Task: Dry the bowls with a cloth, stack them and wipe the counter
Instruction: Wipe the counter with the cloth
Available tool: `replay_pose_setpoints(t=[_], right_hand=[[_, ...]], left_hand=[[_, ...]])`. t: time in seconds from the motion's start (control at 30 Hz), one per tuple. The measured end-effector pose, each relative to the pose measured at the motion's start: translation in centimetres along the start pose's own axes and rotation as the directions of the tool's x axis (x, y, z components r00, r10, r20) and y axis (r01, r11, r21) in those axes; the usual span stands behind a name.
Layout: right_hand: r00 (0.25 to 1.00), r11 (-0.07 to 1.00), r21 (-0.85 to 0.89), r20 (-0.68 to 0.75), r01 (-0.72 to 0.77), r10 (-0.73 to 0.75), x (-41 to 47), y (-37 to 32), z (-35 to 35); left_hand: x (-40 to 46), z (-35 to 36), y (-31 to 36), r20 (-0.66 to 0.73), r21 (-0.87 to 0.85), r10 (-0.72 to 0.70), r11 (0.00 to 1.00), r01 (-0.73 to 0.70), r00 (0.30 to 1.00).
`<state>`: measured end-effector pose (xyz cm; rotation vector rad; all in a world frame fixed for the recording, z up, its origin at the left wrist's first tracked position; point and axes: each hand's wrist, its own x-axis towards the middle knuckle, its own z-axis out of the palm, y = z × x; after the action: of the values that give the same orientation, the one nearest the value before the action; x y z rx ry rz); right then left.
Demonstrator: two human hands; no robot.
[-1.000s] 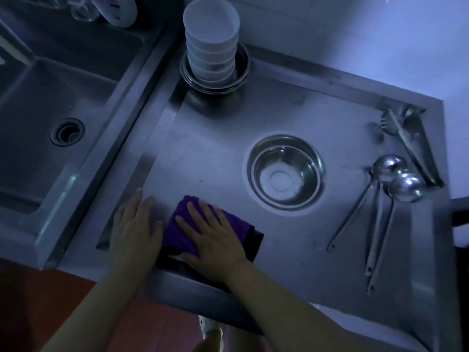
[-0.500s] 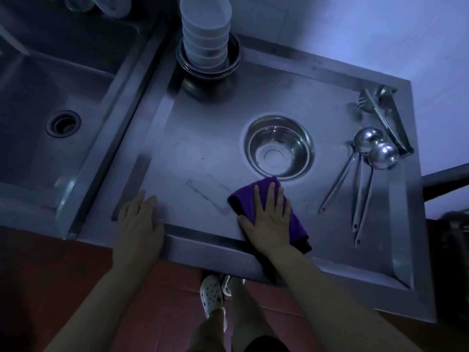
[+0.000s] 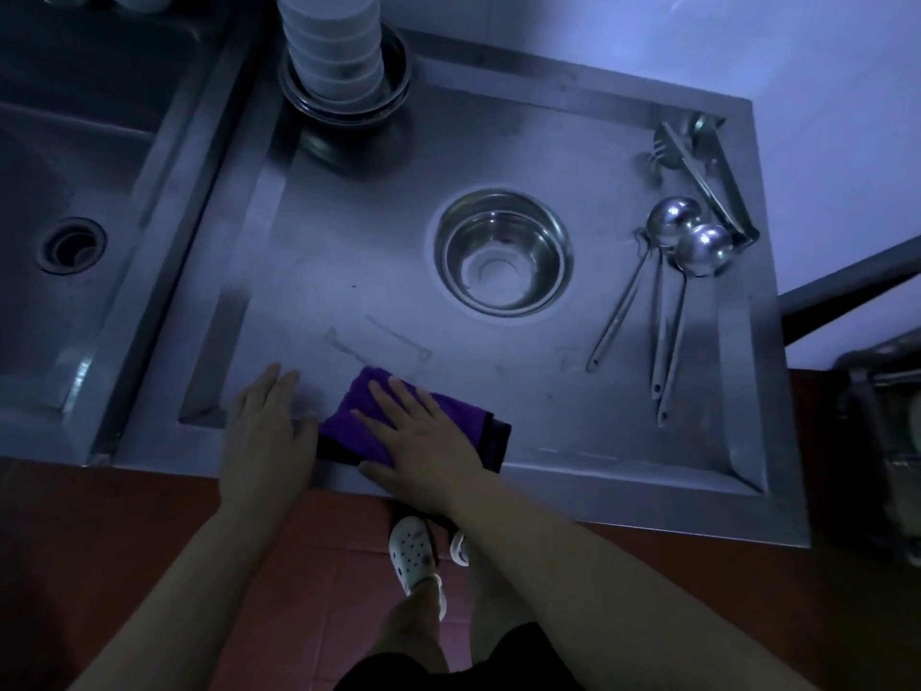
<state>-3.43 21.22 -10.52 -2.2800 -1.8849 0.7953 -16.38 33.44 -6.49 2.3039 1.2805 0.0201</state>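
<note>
Free surface of the counter [image 3: 349,231]: the broad middle-left band between the bowls [image 3: 331,47] at the back edge and the cloth [image 3: 369,416] at the front edge. Obstacles: the bowls, stacked tall in metal basins at the back left; a round drain [image 3: 503,254] sunk right of centre; ladles [image 3: 668,286] and tongs [image 3: 707,187] along the right rim, handles pointing forward. A clear lane runs between drain and ladles. The left hand [image 3: 264,431] and right hand [image 3: 423,451] occupy the front edge, flat, just beside each other.
</note>
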Motion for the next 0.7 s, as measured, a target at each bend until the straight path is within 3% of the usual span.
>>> replay_pose_setpoints(t=[0.23, 0.4, 0.7], right_hand=[[0.945, 0.945, 0.078, -0.057, -0.316, 0.321, -6.1, 9.3, -0.9], [0.890, 0.900, -0.002, -0.150, -0.435, 0.430, -6.5, 13.3, -1.8], [0.705, 0.763, 0.124, -0.310, -0.635, 0.638, -2.1, 17.2, -3.5]], left_hand=[[2.3, 2.8, 5.9, 0.147, 0.062, 0.145, 0.986, -0.155, 0.979], [3.5, 4.8, 9.8, 0.172, 0.078, 0.183, 0.977, -0.199, 0.968], [6.2, 7.5, 15.1, 0.171, 0.147, 0.164, 0.971, -0.190, 0.971]])
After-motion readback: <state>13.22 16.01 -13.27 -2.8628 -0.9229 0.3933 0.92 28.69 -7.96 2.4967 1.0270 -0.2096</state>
